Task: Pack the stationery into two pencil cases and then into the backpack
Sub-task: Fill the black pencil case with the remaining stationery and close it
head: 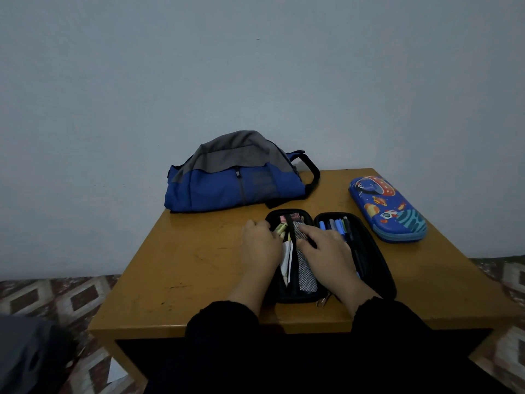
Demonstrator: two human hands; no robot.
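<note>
A: Head view, item one — black pencil case (355,268), lying open like a book on the wooden table (184,265), long axis running away from the person. Right half holds pens (336,226), mostly blue, lying along that axis. Left half holds a mesh pocket (305,271) with white paper (287,260) and yellow-green pieces (279,230) beside it.

B: Hands?

A: Left hand (260,244) rests on the left edge of the case, fingers curled toward the yellow-green pieces; whether it pinches them, I cannot tell. Right hand (326,247) lies flat, fingers extended, pressing on the mesh pocket near the spine.

B: Item two?

A: Blue space-print pencil case (387,209), zipped, to the right and just beyond the black one — the right hand is nearer. Item three: blue-and-grey backpack (235,177), far side of the table, ahead of the left hand; its front zip looks closed.

B: Writing, brands?

A: None legible. Rockets and planets only.

B: Stage?

A: Likely still settling contents; closing would fold one half across the spine.
</note>
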